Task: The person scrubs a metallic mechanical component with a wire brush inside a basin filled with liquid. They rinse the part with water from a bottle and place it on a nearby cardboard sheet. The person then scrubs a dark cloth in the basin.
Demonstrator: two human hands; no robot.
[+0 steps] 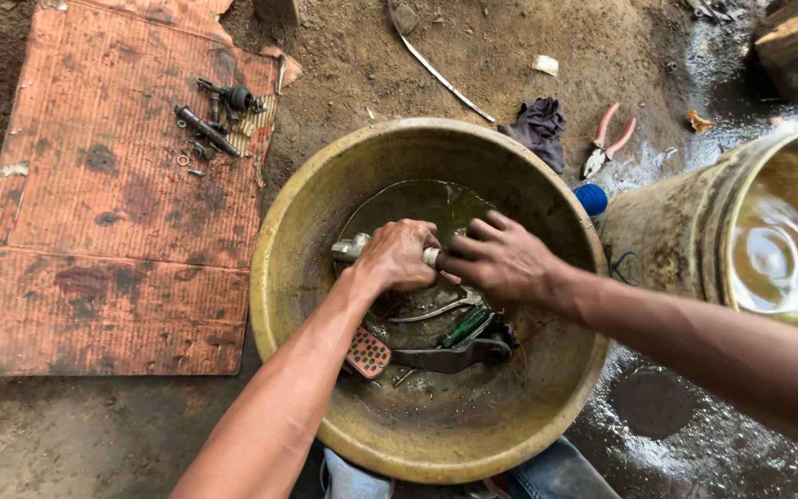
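Both hands are working inside a big round yellow plastic basin (307, 199) that is sitting on the dirt ground. The left hand (399, 256) is curling tight around a short silver metal rod (351, 248), and one end of the rod is sticking out past the fingers. The right hand (501, 259) is closing around the other end of the same rod, just beside the left hand, so the two hands are nearly touching. The rod is sitting over the middle of the basin, above a little pool of dirty greenish liquid.

Under the hands, more things are lying in the bottom of the basin: a green-handled screwdriver (465, 326), a dark metal lever with a red bumpy foot pad (368, 352), and a thin bent silver metal piece (436, 310).

To the left of the basin, a flat piece of reddish cardboard (113, 240) is holding some small dark bolts and metal parts (212, 115). Behind the basin, red-handled pliers (607, 139) and a dark crumpled rag (538, 127) are lying on the wet ground. A large dirty yellow bucket of water (741, 236) is standing to the right.
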